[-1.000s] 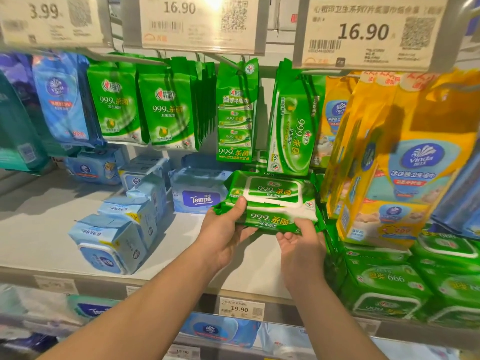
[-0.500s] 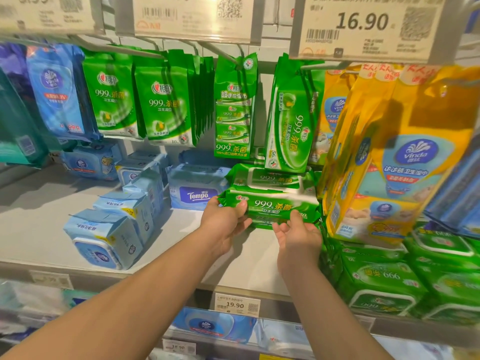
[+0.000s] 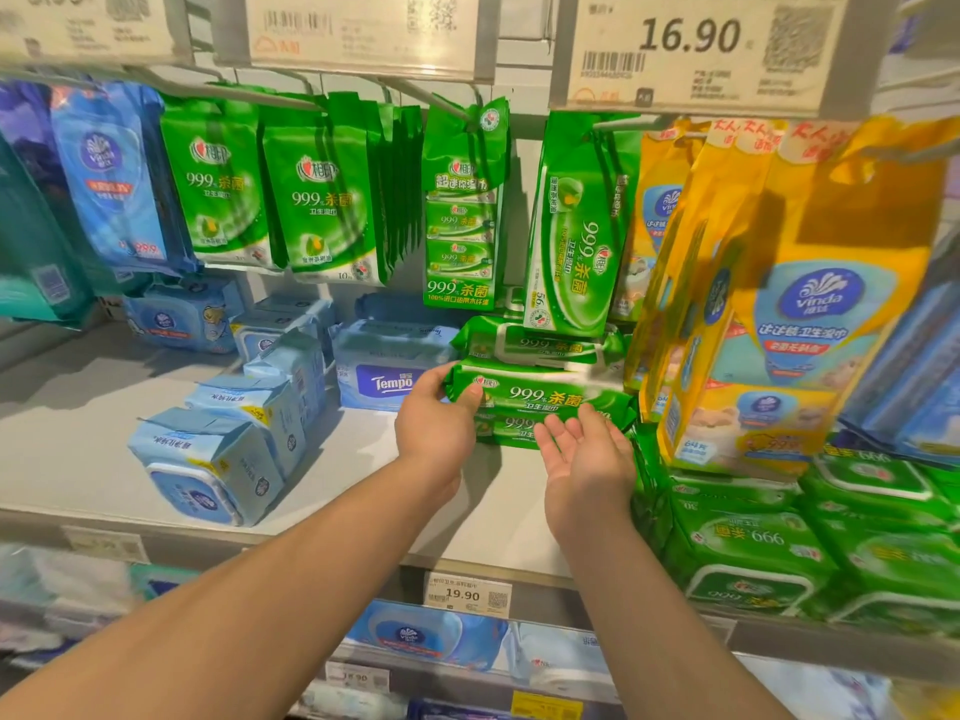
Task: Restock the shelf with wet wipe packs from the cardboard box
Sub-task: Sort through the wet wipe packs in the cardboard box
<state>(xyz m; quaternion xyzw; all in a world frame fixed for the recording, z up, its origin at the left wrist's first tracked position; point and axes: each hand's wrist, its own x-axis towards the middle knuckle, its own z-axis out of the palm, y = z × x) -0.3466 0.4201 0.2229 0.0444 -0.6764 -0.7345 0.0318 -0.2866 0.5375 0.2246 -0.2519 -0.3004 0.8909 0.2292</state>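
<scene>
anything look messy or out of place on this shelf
Yes: the light blue wipe packs left of the hands lie tipped on their sides in a slanting, uneven row, lids facing outward. The green packs the left hand grips sit stacked flat.

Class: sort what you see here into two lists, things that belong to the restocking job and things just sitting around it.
Belongs to the job:
left hand, gripping the green pack
right hand, open below the pack
green pack
green stack behind it
shelf

Just there:
Tempo pack
blue packs
yellow bags
price tag
</scene>
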